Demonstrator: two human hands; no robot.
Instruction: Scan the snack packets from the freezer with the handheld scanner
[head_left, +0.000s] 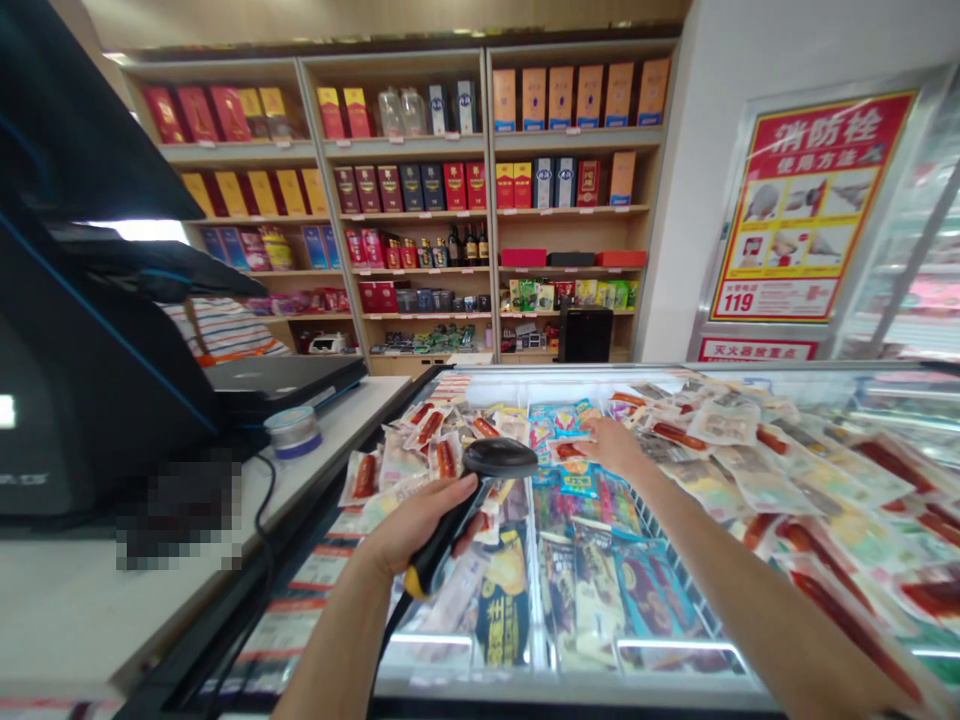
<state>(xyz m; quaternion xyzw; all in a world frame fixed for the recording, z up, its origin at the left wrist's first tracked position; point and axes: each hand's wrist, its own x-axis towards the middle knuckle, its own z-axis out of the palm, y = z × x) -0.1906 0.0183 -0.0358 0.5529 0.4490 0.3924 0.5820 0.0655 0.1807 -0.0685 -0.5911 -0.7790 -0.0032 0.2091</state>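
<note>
My left hand is wrapped round the handle of a black barcode scanner with a yellow band, its head held over the glass top of a chest freezer. My right hand reaches forward across the glass onto a small packet among several sausage and snack packets piled on the lid; its fingers close on the packet's edge. Frozen goods show through the glass below.
A black till monitor and a small round tape tin stand on the white counter at left, with a cable trailing down. Wooden shelves of boxed bottles line the back wall. A red poster hangs at right.
</note>
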